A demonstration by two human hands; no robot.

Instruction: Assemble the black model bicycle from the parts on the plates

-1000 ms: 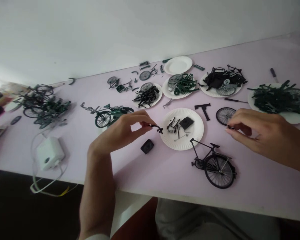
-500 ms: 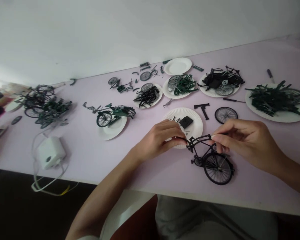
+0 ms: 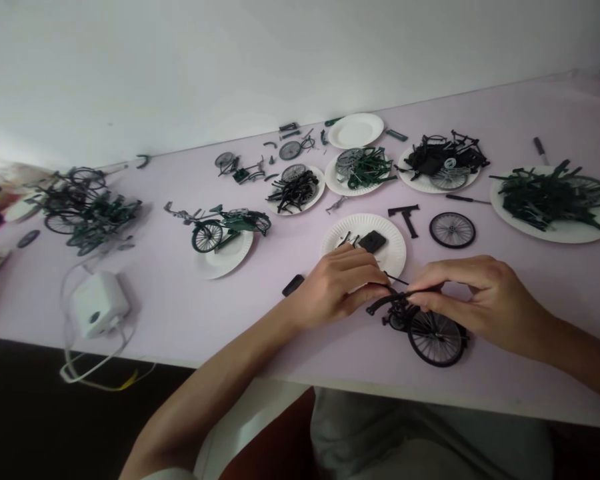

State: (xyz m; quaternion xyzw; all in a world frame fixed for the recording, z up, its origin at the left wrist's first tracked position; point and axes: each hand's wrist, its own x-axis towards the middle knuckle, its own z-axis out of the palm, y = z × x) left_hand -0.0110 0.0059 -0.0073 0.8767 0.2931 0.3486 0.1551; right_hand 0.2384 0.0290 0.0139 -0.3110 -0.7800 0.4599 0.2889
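A partly built black model bicycle [image 3: 437,339] stands at the table's front edge, its rear wheel and crank showing. My left hand [image 3: 347,283] is closed, thumb and fingertips pinching the front end of its frame. From the other side my right hand [image 3: 473,293] pinches the frame near its top. A dark curved bar [image 3: 384,301] runs in front of the frame between my fingers; whether it is joined to it I cannot tell. Behind my hands are a loose spoked wheel [image 3: 453,230], a black T-shaped part [image 3: 405,217] and a paper plate [image 3: 399,241] with small parts.
A small black part [image 3: 293,285] lies beside my left wrist. Several plates of bicycle parts line the back, with a screwdriver [image 3: 467,199] between them. At left are a green model bicycle [image 3: 230,223], a heap of models [image 3: 90,210] and a white adapter [image 3: 100,305] with cables.
My left hand has moved right, closer to my right hand, uncovering the small black part. My right hand has shifted slightly left and down. The frame's front end has turned.
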